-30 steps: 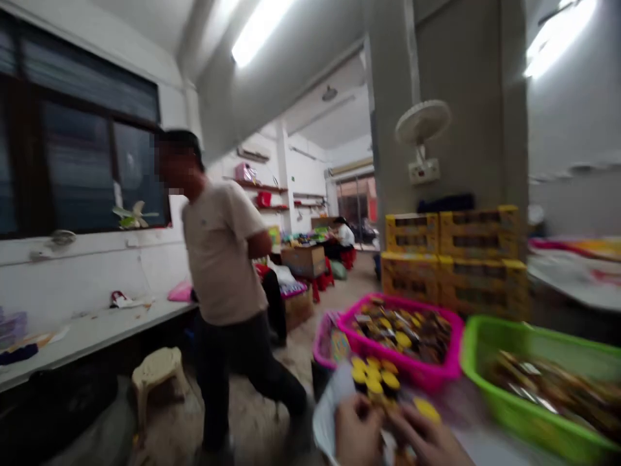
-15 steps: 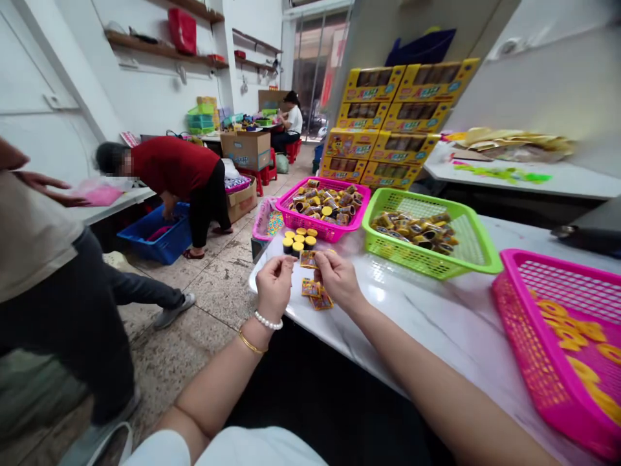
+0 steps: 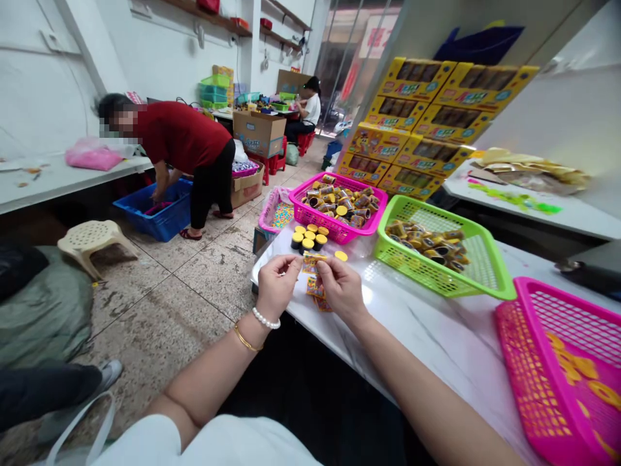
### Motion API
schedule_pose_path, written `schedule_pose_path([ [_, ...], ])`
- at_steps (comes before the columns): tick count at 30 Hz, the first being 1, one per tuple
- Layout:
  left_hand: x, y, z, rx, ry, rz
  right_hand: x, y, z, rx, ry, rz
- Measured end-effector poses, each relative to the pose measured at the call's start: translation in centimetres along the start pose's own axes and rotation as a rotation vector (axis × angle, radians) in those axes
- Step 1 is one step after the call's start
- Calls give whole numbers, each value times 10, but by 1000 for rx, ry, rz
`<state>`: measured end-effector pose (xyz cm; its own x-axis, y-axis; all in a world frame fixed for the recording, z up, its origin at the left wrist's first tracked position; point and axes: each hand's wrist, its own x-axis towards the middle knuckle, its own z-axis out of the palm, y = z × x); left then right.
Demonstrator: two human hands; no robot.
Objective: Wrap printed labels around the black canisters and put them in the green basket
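Observation:
Between my two hands, over the near end of the marble-patterned table, is a small yellow printed packet (image 3: 313, 261). My left hand (image 3: 278, 279) pinches its left edge, and my right hand (image 3: 341, 285) grips the right edge between thumb and fingers. More printed packets (image 3: 315, 287) lie on the tabletop just below, partly covered by my right hand. Beyond the held packet stand several small dark tubs with yellow lids (image 3: 308, 239). A loose yellow lid (image 3: 341, 255) rests to their right.
A pink basket (image 3: 334, 232) and a green basket (image 3: 436, 283) hold brown-yellow tubs. Another pink basket (image 3: 538, 375) with yellow pieces stands at right. Colourful beads (image 3: 283, 215) fill a tray. Yellow boxes (image 3: 407, 145) are stacked behind. A person in red (image 3: 187, 136) bends over a blue bin (image 3: 165, 226).
My left fingers have closed in on the packet's left edge. The view has swung left and down. The person at the left has mostly left the view, and a stool now shows.

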<state>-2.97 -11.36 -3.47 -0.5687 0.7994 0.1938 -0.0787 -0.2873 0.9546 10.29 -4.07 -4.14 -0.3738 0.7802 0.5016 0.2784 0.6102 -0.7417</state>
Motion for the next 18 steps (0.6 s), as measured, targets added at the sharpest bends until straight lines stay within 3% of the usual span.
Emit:
schedule_pose_path([
  [7,1,-1,-1,-101,-21,-132,-4,2,0,-28,14,-43],
  [15,-4,4,-8,136,30,41,-2,-11,-4,-89,8,-176],
  [18,-8,-10,-8,95,48,-12,-9,-5,-2,-72,-18,-174],
])
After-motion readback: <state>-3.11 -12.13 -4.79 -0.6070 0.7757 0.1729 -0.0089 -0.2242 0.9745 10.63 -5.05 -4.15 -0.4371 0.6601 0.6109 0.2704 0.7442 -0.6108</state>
